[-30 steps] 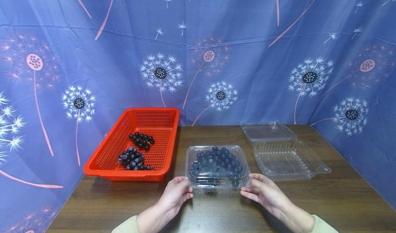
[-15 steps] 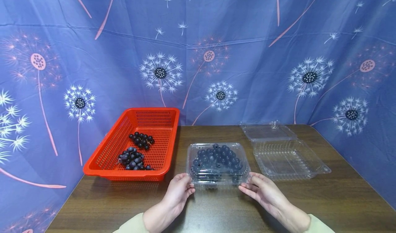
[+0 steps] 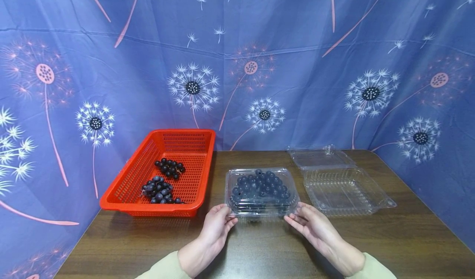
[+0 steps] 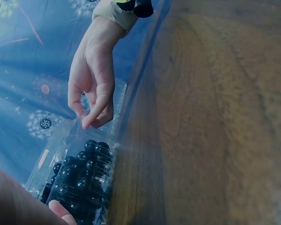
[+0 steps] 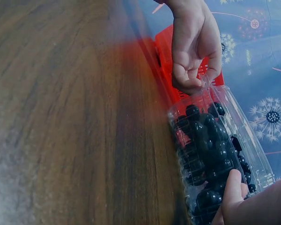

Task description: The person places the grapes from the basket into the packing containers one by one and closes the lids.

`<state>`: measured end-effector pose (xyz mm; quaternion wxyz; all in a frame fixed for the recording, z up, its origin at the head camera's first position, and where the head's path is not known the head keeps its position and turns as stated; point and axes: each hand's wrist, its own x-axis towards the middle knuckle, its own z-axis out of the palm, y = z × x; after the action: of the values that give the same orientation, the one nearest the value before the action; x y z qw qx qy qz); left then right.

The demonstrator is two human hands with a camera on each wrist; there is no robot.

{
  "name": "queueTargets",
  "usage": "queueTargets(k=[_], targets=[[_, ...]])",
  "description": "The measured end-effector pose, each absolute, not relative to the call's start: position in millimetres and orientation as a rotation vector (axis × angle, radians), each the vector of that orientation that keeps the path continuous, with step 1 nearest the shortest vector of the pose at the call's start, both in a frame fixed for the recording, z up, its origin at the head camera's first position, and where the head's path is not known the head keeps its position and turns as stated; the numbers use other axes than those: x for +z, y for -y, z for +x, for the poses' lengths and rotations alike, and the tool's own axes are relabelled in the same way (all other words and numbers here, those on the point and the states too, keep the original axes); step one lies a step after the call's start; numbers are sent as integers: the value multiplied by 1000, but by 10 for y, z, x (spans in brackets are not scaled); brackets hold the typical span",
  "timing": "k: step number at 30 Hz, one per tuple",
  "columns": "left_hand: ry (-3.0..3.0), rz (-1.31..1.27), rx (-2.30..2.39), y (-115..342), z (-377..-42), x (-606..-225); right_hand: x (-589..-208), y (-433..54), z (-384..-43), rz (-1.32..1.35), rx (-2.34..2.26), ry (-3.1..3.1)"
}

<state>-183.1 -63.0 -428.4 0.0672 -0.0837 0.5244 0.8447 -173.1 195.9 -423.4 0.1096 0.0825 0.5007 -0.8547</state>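
A clear plastic clamshell box (image 3: 261,194), lid down and filled with dark grapes (image 3: 264,184), is at the middle of the table in the head view. The left hand (image 3: 214,229) pinches its near left corner, thumb on top and fingers below. At the near right corner the right hand (image 3: 313,227) holds the box the same way. In the left wrist view the right hand (image 4: 96,79) grips the far end of the box, and in the right wrist view the left hand (image 5: 195,51) does so. Whether the box touches the table I cannot tell.
A red perforated basket (image 3: 205,176) with two bunches of dark grapes (image 3: 159,190) stands on the left. Behind the right hand lies a second clear clamshell (image 3: 345,188), its lid folded back. A blue dandelion-print cloth (image 3: 315,85) hangs behind the wooden table (image 3: 259,254).
Both hands have moved the grape-filled clamshell box slightly away from the person, towards the back of the table. The basket and the second clamshell have stayed in place.
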Motion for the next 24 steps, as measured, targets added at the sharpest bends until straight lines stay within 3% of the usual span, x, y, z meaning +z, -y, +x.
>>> queueTargets(k=[24], targets=[[-1467, -330, 2683, 519, -2041, -4298, -4212, -1904, -1917, 348, -2634, -1322]])
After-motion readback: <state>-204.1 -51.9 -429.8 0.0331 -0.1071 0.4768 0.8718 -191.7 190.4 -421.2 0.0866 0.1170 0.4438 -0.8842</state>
